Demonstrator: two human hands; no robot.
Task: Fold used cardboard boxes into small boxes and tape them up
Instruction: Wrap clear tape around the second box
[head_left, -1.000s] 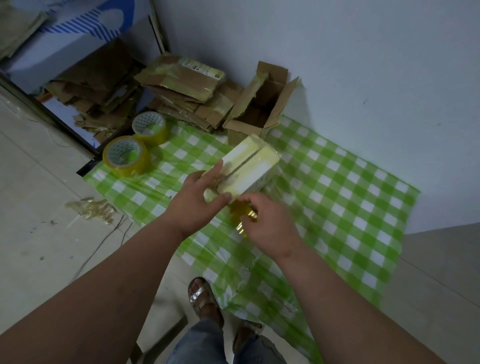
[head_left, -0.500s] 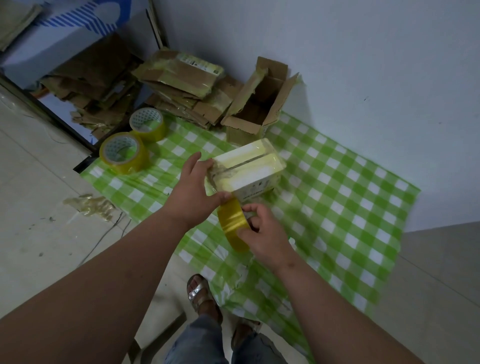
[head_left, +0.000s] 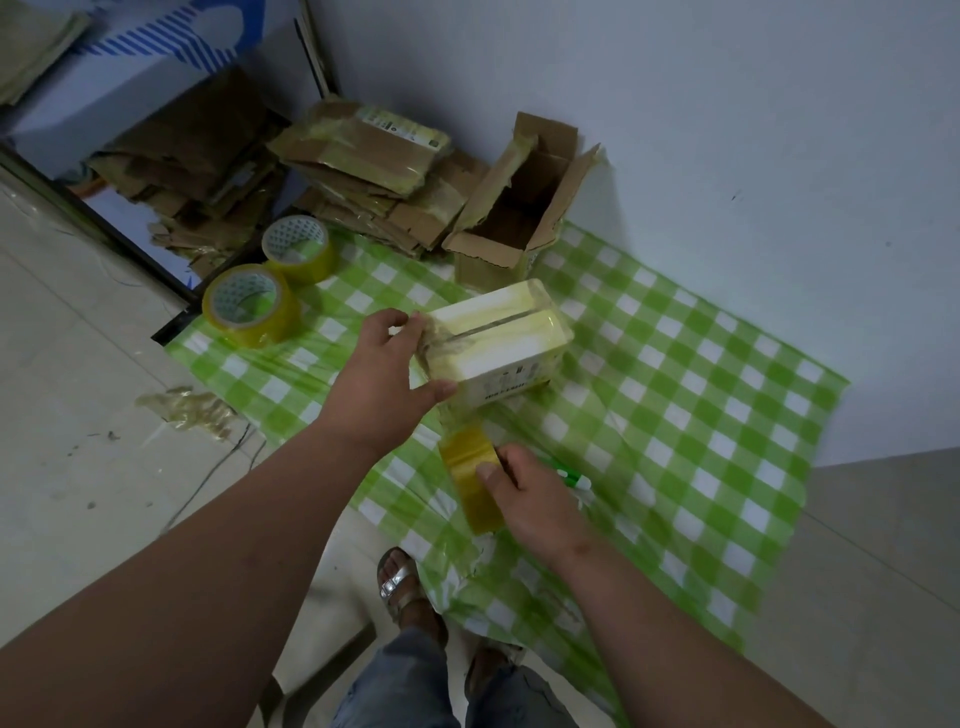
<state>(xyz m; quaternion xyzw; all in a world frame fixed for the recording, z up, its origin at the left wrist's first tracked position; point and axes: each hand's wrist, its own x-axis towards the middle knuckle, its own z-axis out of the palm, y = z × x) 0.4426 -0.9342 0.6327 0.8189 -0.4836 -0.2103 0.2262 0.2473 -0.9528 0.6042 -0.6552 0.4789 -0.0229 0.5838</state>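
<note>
My left hand (head_left: 382, 374) grips the near end of the small white box (head_left: 501, 345), thumb on the near side face and fingers curled over the far top edge, holding it up off the green checked cloth (head_left: 691, 395). Yellowish tape already covers the box's top, where the flap seam shows as a dark line down the middle. My right hand (head_left: 535, 501) is lower and closer to me, fingers curled round a roll of yellow tape (head_left: 470, 475), thumb pressed on its outer face. A clear strip seems to run from the roll up to the underside of the box, though it is too faint to be certain. Something green and white (head_left: 571, 475), maybe a pen or cutter, pokes out just past my right fingers; I cannot tell whether I hold it or it lies on the cloth.

I judge this to be the taping step, with the band being pulled off round the end. Next I need tension kept on the strip, then a clean cut and a press-down.

Further out, two spare tape rolls (head_left: 254, 304) sit at the cloth's left edge, an open brown box (head_left: 511, 218) stands by the wall, and flattened cardboard (head_left: 363, 171) is stacked beside it.
</note>
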